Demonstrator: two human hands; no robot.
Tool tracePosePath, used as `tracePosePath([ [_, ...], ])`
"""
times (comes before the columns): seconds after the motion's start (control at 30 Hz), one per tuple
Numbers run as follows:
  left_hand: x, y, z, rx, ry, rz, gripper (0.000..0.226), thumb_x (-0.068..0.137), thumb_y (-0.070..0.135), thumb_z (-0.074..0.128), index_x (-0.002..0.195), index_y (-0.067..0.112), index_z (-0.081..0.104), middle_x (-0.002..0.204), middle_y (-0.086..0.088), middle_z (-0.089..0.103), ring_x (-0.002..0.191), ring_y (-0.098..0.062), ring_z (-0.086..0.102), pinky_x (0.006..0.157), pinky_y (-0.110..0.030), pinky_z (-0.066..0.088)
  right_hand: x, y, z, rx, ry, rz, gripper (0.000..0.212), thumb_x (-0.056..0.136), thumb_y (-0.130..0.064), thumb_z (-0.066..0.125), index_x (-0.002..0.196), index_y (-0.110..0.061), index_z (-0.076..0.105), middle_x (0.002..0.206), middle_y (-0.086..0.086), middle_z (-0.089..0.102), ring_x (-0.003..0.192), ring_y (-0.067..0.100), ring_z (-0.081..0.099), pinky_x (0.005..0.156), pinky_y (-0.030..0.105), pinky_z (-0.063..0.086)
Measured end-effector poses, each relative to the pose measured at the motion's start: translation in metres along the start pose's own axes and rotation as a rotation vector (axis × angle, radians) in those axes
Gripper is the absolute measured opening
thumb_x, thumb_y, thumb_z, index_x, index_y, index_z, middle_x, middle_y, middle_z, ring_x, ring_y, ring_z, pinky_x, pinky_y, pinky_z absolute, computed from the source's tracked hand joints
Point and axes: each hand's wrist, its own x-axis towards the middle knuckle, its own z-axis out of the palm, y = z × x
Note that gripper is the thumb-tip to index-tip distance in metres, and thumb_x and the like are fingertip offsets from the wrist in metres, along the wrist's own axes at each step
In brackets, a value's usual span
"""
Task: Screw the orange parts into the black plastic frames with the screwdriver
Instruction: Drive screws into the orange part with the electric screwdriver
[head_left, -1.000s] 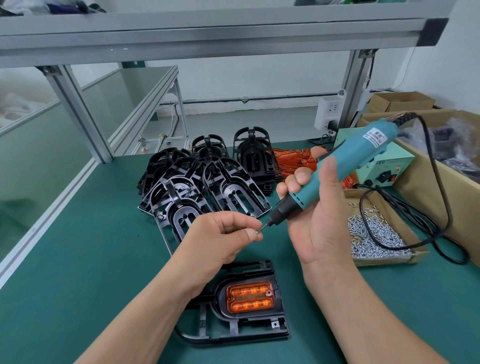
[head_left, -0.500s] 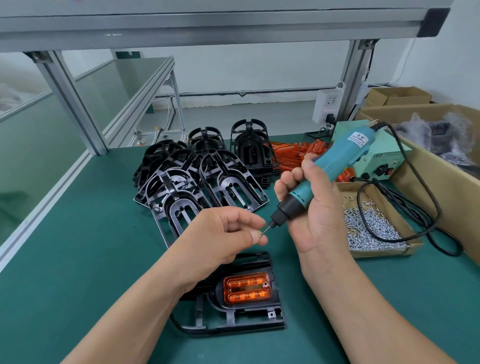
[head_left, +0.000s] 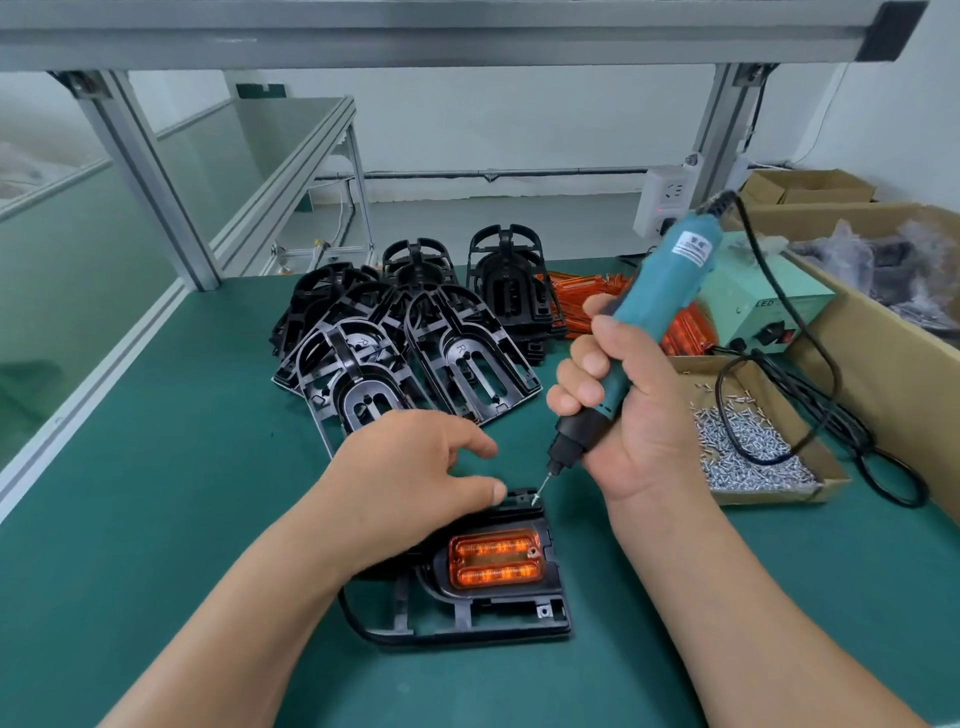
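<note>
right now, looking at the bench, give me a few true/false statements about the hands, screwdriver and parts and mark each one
1. The right hand grips the teal screwdriver. True.
2. The screwdriver tip is down at the far edge of the black frame nearest the person. True.
3. The left hand is reaching into the box of screws. False: it rests at the near frame, beside the screwdriver tip.
4. The near frame has no orange part in it. False: an orange part sits in its recess.
5. A pile of black frames lies farther back on the green bench. True.
</note>
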Motion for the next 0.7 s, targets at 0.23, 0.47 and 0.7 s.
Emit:
tracePosePath([
  [0.23,-0.004,0.006,0.004,0.316,-0.074,0.078,0.066,0.073,0.079,0.068,0.129,0.043,0.066,0.111,0.022,0.062,0.103,-0.003,0.060,0.086,-0.030,0.052,-0.006,0.007,0.004,-0.106,-0.170,0.112,0.020,0.087,-0.013,0.067,0.106,-0.017,0.067,0.061,-0.002,0.048,0.041,0.010,0.044,0.046,0.025,0.041],
  [0.47,-0.002,0.007,0.008,0.358,-0.108,0.060,0.059,0.076,0.078,0.067,0.122,0.041,0.066,0.111,0.020,0.063,0.100,-0.006,0.060,0.085,-0.034,0.054,-0.010,0.009,0.006,-0.141,-0.256,0.155,0.022,0.086,-0.012,0.066,0.108,-0.015,0.068,0.060,-0.001,0.049,0.040,0.011,0.044,0.045,0.025,0.043],
  [0.7,-0.002,0.007,0.009,0.317,-0.118,0.031,0.053,0.076,0.074,0.072,0.117,0.040,0.065,0.107,0.019,0.063,0.096,-0.006,0.060,0.082,-0.033,0.054,-0.014,0.012,0.009,-0.145,-0.281,0.172,0.023,0.085,-0.010,0.066,0.107,-0.015,0.069,0.059,0.000,0.049,0.039,0.011,0.045,0.046,0.024,0.044],
])
